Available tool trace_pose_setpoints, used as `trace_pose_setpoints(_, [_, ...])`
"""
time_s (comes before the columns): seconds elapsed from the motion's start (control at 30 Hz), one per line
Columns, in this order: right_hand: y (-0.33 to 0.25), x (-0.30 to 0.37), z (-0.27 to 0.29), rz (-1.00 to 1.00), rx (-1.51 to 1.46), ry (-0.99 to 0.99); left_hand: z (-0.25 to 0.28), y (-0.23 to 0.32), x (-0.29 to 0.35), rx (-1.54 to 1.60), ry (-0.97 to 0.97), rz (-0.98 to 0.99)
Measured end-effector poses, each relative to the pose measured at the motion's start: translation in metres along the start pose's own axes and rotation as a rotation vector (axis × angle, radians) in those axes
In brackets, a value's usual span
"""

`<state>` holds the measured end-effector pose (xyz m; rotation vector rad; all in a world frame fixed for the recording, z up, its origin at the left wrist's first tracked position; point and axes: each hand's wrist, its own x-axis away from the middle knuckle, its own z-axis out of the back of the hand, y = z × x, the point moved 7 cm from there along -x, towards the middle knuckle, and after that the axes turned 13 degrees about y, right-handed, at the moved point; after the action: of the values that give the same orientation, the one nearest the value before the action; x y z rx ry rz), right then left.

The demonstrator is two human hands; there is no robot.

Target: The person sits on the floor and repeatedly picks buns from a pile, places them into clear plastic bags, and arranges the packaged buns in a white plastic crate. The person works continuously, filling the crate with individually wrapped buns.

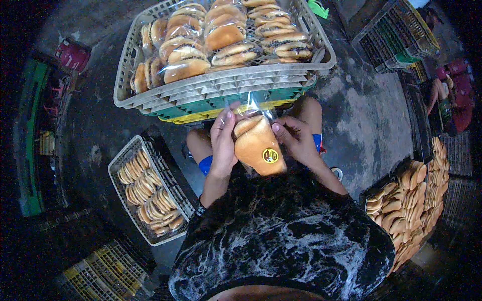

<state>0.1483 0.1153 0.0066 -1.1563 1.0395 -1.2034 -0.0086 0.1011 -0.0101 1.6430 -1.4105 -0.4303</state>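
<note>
In front of my chest I hold a clear plastic bag (253, 103) with golden bread buns (251, 145) inside. A round yellow and black sticker (270, 156) shows on the lower part of the bag. My left hand (224, 138) grips its left side, thumb up along the edge. At the upper right, the fingers of my right hand (296, 138) pinch the bag near its loose top. Just beyond stands a grey plastic crate (226, 78) filled with rows of bagged, dark-filled buns (226, 37).
Green and yellow crates (201, 106) sit under the grey one. At left is another crate (150, 241) of buns; at right, a large heap of unbagged buns (401, 200). Stacked crates (396, 37) stand far right, others (108, 271) lower left. Another person's arm (437, 95) shows at right.
</note>
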Motion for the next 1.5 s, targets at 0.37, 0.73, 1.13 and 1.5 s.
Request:
trace_pose_setpoints(0.37, [0.007, -0.002, -0.011, -0.277, -0.879, -0.296, -0.019, -0.019, 0.01, 0.178, -0.352, 0.09])
trace_pose_setpoints(0.73, [-0.002, -0.017, -0.01, 0.003, -0.273, 0.008, -0.016, 0.001, 0.01, -0.154, -0.243, -0.14])
trace_pose_setpoints(1.13, [-0.034, -0.017, -0.01, 0.148, -0.232, -0.047, -0.031, -0.002, -0.002, -0.347, -0.259, -0.121])
trace_pose_setpoints(1.5, [-0.023, -0.014, 0.005, 0.379, 0.274, -0.03, -0.04, -0.007, 0.014, -0.883, -0.263, -0.466])
